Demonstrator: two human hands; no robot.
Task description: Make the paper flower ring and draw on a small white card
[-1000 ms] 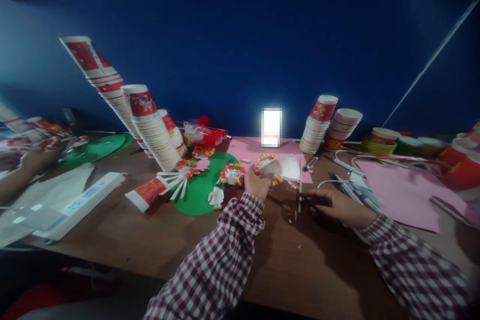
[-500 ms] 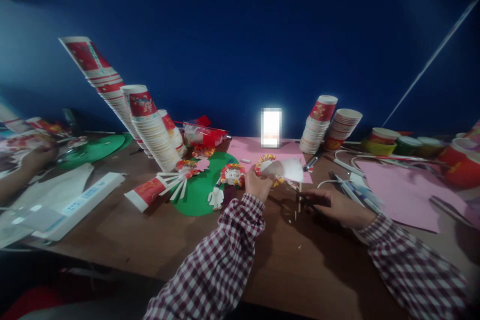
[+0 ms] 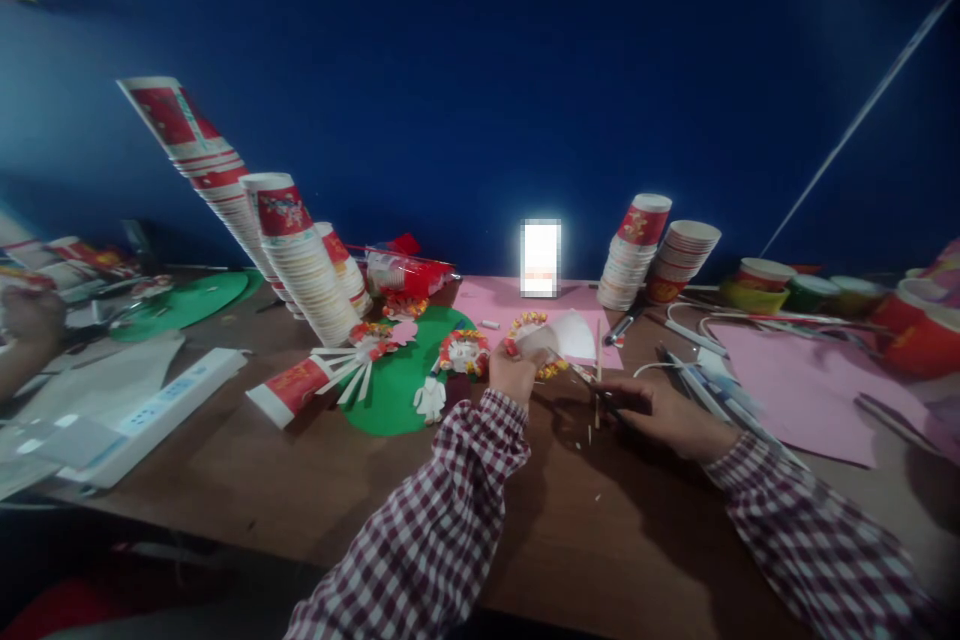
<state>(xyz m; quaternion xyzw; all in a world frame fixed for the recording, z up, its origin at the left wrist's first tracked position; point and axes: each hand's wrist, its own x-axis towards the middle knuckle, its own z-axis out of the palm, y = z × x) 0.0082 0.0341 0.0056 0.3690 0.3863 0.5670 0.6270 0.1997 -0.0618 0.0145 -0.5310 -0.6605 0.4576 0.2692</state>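
Observation:
Near the middle of the table, my left hand grips a white paper piece that fans out to the right. My right hand is closed around dark-handled scissors, whose blades point left toward the paper's lower edge. A thin wooden stick stands out beside the blades. Behind my left hand is a ring of red and yellow pieces. A similar decorated ring and a small white cut-out figure lie on the green sheet.
Tall cup stacks lean at the left, shorter stacks at the right. A cut cup and a power strip lie left. Another person's hand is at the far left. Pink paper lies right.
The white paper in my left hand has turned slightly, its wide end now more upright. My right hand with the scissors has barely moved. The other person's hand has shifted left.

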